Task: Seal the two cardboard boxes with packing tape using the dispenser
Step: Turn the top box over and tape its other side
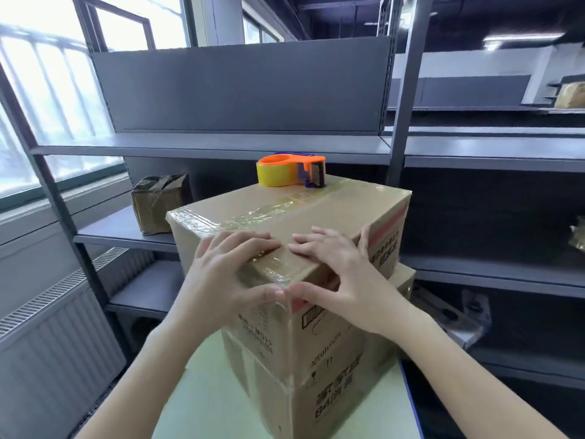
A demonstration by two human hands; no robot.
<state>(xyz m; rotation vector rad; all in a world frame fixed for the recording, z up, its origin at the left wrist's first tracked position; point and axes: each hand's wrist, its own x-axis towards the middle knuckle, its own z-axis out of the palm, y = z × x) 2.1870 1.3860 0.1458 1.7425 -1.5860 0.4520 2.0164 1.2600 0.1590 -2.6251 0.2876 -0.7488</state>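
Two cardboard boxes, stacked: upper box [332, 217] on lower box [332, 375], the lower one showing past it on the right. Both standing on one pale green table [202, 391].

One tape dispenser [291, 171], orange with a yellow roll. Rests on the far edge of the upper box's top, well apart from both hands.

Two hands, both at the near corner of the upper box. Left hand [221, 280]: fingers straight and spread, pressed flat on the top, thumb down on the side face. Right hand [342, 274]: the same, spread flat, thumb on the adjoining face. Thumb tips almost touching at the corner edge. Nothing gripped in either.

One wrinkled clear tape strip [253, 213] across the top; more shiny tape over the near corner beneath the hands.

Behind, one small box [158, 204], heavily taped, on a grey shelf [120, 229]. One radiator [57, 343] at left.
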